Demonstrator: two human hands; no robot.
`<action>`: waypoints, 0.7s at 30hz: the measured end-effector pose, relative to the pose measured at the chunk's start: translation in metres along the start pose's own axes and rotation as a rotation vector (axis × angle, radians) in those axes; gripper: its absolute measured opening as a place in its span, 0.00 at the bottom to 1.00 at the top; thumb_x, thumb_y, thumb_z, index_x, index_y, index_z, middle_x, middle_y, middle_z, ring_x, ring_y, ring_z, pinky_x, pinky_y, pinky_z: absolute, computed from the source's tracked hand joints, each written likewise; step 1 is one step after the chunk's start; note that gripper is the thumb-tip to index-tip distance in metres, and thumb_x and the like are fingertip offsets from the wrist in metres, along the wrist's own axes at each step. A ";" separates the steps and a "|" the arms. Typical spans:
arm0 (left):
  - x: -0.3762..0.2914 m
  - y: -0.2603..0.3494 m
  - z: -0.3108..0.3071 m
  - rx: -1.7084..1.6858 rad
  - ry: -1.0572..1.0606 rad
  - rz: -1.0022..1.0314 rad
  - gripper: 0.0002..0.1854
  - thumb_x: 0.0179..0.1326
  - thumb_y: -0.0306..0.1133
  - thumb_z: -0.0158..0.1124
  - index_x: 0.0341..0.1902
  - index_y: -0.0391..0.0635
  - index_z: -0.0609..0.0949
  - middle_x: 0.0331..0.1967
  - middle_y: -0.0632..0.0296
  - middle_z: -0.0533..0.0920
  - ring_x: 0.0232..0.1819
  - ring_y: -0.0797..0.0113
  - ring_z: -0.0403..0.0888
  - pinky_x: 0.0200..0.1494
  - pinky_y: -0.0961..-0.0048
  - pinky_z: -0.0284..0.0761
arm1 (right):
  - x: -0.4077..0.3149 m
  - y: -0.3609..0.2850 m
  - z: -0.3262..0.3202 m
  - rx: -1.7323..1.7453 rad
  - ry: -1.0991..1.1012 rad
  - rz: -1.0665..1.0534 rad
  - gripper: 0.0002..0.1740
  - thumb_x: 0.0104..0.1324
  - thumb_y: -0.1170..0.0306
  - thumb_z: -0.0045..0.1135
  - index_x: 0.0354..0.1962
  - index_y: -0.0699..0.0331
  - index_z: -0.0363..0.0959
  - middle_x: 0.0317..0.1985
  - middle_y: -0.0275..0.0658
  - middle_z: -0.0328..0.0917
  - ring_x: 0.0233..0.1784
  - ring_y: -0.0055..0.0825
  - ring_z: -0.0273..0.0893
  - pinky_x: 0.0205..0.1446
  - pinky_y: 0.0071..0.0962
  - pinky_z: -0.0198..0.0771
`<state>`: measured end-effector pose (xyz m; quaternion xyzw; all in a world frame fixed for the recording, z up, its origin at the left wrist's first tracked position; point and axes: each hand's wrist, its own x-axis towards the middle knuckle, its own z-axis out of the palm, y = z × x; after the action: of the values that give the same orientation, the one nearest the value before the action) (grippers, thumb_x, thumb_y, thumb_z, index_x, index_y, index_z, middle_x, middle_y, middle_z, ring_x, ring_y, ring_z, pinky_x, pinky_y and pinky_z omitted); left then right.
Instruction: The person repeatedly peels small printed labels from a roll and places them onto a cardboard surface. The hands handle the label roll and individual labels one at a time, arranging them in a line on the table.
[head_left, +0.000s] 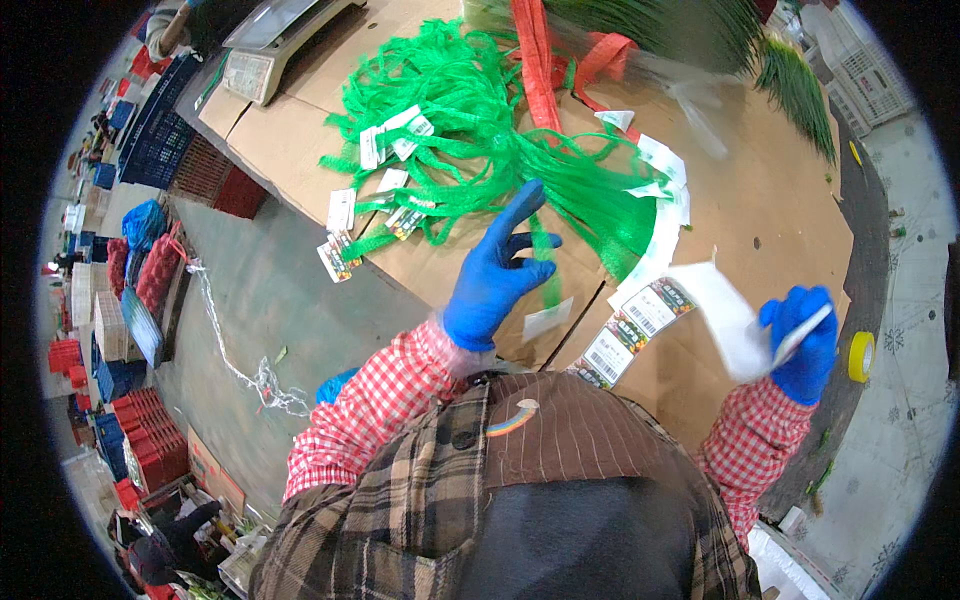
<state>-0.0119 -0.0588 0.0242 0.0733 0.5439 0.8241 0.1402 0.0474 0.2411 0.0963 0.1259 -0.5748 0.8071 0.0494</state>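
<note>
My left hand (499, 281), in a blue glove, is over the cardboard-covered table with its fingers apart. Beside its fingertips hangs a blurred green mesh strip (547, 259) with a white label (547, 319) at its lower end; I see no grip on it. At the right, my gloved right hand (806, 349) pinches the end of a band of printed labels (731, 319). That band curls across the table, its printed faces showing near my body. A heap of green mesh netting sleeves (442, 97) lies ahead, several with labels attached. A flat bundle of green netting (600, 195) fans out beside it.
Red straps (536, 67) and green leafy stalks (690, 30) lie at the table's far side. A weighing scale (259, 64) stands at the far left. Yellow tape (861, 357) is beyond the right edge. Stacked crates (154, 439) and a person (169, 547) are to the left.
</note>
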 end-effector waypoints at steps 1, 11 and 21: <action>0.005 0.003 0.000 -0.061 -0.029 -0.007 0.36 0.40 0.16 0.52 0.57 0.47 0.54 0.54 0.58 0.58 0.46 0.66 0.67 0.42 0.75 0.66 | 0.000 0.004 0.007 0.111 -0.179 0.057 0.10 0.45 0.71 0.54 0.26 0.68 0.67 0.25 0.40 0.69 0.26 0.29 0.68 0.33 0.29 0.65; 0.023 0.006 0.019 -0.204 0.036 0.131 0.31 0.43 0.16 0.52 0.55 0.44 0.59 0.51 0.59 0.63 0.45 0.67 0.68 0.43 0.77 0.66 | 0.018 0.069 0.099 -0.449 -0.123 0.586 0.12 0.49 0.74 0.52 0.33 0.68 0.68 0.29 0.34 0.70 0.33 0.16 0.65 0.36 0.18 0.62; -0.025 0.016 0.004 -0.063 -0.060 -0.247 0.14 0.52 0.29 0.50 0.43 0.39 0.70 0.38 0.58 0.73 0.40 0.73 0.69 0.39 0.78 0.66 | 0.016 0.063 0.103 -0.523 -0.107 0.441 0.09 0.48 0.72 0.53 0.29 0.68 0.70 0.23 0.36 0.71 0.26 0.15 0.65 0.29 0.16 0.62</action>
<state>0.0102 -0.0685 0.0410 0.0257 0.5180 0.8147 0.2592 0.0330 0.1224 0.0746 0.0238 -0.7772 0.6160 -0.1261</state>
